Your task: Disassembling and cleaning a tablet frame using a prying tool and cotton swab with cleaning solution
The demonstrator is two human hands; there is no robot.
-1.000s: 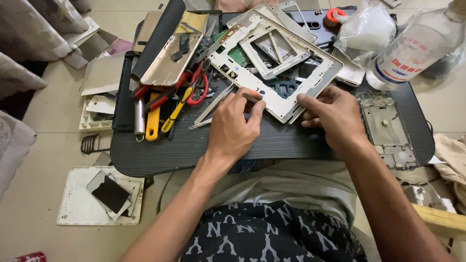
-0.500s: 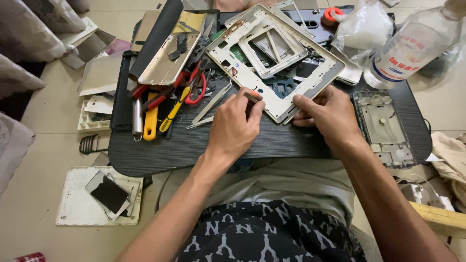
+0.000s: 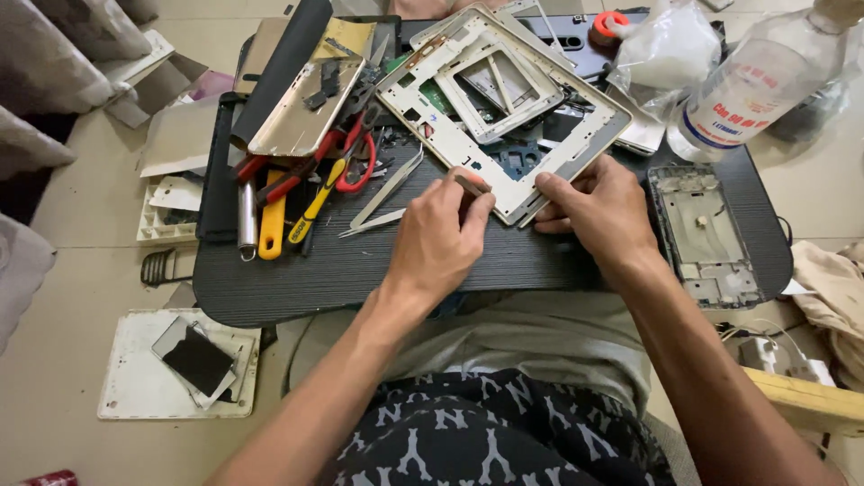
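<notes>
Your left hand was curled at the near edge of the white tablet frame, its thumb and forefinger pinched narrow on a small dark tool whose tip met the frame's lower rim; your right hand lay just beside it, fingers closed on the same near corner of the frame, thumb on top, holding it steady against the black lap table; the frame itself sat tilted across the middle of that table, one corner toward you, with a smaller white frame and loose dark parts lying inside its opening.

To the left of your left hand lay a pair of metal tweezers, near but not touching; beyond them a yellow-handled screwdriver, red-handled pliers and a gold metal back plate were piled together; to the right of your right hand a bare metal phone chassis lay flat on the table; a clear plastic bottle stood at the far right corner; on the floor at your left a white panel carried a small dark screen.
</notes>
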